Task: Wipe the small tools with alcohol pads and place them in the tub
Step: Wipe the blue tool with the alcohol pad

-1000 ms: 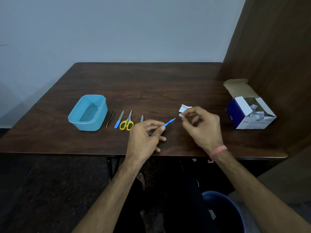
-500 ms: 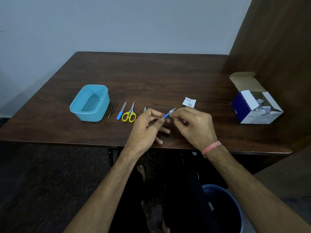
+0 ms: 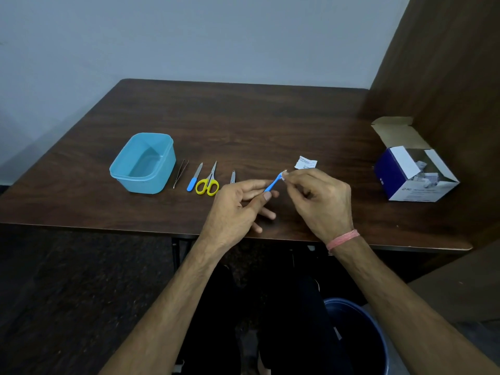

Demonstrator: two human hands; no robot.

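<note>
The left hand [image 3: 232,207] pinches the blue handle of a small tool [image 3: 272,184] between thumb and forefinger, above the counter [image 3: 243,125] near its front edge. The right hand [image 3: 322,201] pinches a white alcohol pad [image 3: 284,176] around the tool's tip. Toward the counter's left edge sits the light blue tub [image 3: 143,163]; beside it, in a row, lie tweezers [image 3: 180,173], a blue-handled file [image 3: 194,176], yellow scissors [image 3: 207,181] and a small metal tool [image 3: 232,177]. A torn wrapper [image 3: 305,162] lies just behind the hands. An open pad box [image 3: 411,174] stands near the right edge.
</note>
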